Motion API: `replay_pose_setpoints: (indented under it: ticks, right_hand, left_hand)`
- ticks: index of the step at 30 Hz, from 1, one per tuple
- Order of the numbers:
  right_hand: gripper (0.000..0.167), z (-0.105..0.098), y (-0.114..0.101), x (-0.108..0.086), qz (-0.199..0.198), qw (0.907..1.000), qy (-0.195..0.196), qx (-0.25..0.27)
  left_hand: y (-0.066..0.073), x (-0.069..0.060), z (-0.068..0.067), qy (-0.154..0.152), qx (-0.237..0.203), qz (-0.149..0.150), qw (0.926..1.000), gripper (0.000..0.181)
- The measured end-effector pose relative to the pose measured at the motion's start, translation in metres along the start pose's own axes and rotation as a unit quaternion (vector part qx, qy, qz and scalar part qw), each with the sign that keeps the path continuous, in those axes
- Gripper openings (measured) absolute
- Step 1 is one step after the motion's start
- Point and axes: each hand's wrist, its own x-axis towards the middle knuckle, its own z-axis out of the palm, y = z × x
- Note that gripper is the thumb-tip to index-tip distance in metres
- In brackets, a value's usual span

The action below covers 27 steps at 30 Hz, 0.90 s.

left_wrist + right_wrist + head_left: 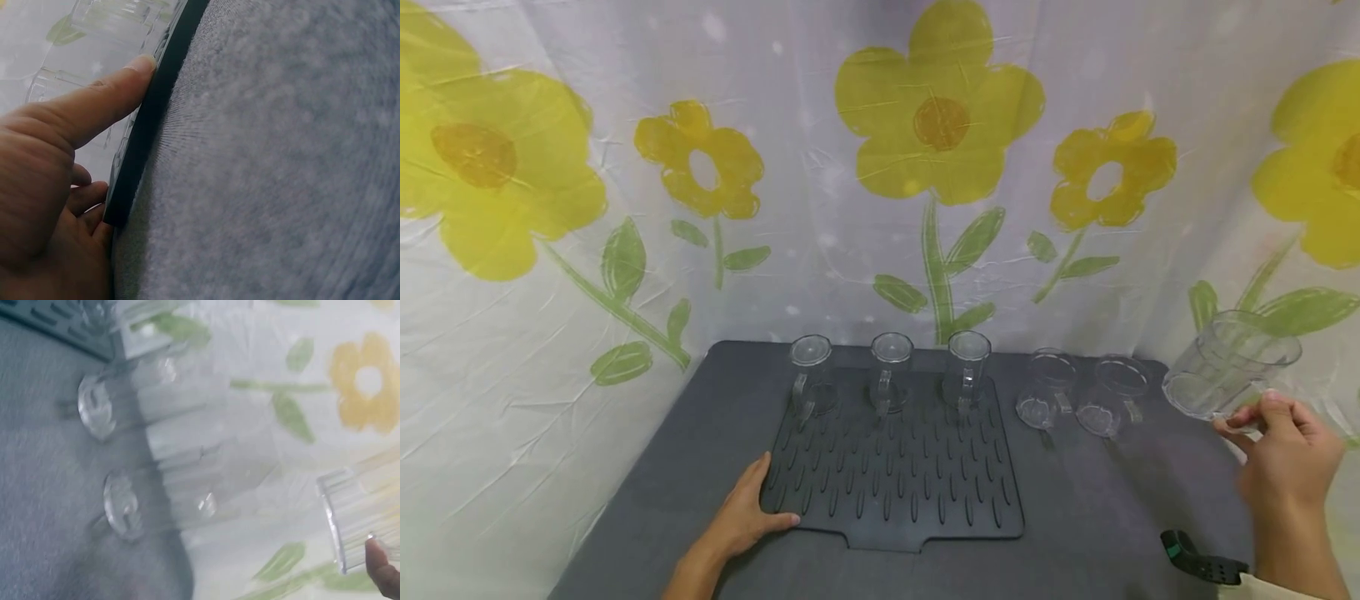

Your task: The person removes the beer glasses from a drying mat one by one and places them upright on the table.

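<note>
My right hand [1292,454] grips a clear glass mug [1232,362] by its handle. The mug is held in the air, tilted, at the table's right edge. At the near left corner of a dark ridged drying mat [898,521] rests my left hand [741,508], thumb on the front edge, other fingers along the left side. Along the mat's far side stand three clear mugs upside down: a left mug [812,375], a middle mug [891,375] and a right mug [968,371]. Two upright mugs, one nearer the mat [1047,392] and one farther right [1108,400], stand on the table.
The grey table [677,467] meets a white curtain [812,267] with yellow flowers behind and at both sides. A black strap-like piece [1202,562] is by my right wrist. In the right wrist view the upright mugs look blurred.
</note>
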Motion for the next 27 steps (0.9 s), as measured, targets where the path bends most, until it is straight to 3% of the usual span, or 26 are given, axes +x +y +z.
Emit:
replay_pose_setpoints:
  ticks: [6,11,15,22,27]
  right_hand:
    - [0.036,-0.018,0.015,0.023,-0.004,0.9989,0.006,0.045]
    - [0.037,-0.028,0.033,0.036,0.027,0.9971,0.006,0.071]
    - [0.041,-0.034,0.047,0.042,0.048,0.9979,0.008,0.044]
    - [0.033,-0.042,0.064,0.048,0.082,0.9939,0.006,0.074]
    - [0.034,-0.048,0.075,0.051,0.103,0.9937,0.023,0.038]
  left_hand:
    - [-0.003,0.001,0.004,-0.001,-0.004,0.005,1.0000,0.123]
    - [-0.004,0.001,0.002,-0.005,-0.011,0.002,0.9999,0.123]
    - [-0.004,0.000,0.000,-0.008,-0.009,-0.001,0.9999,0.124]
    - [-0.002,0.000,-0.001,-0.013,0.001,-0.006,0.9999,0.124]
    - [-0.003,0.000,-0.002,-0.016,0.001,-0.006,0.9999,0.124]
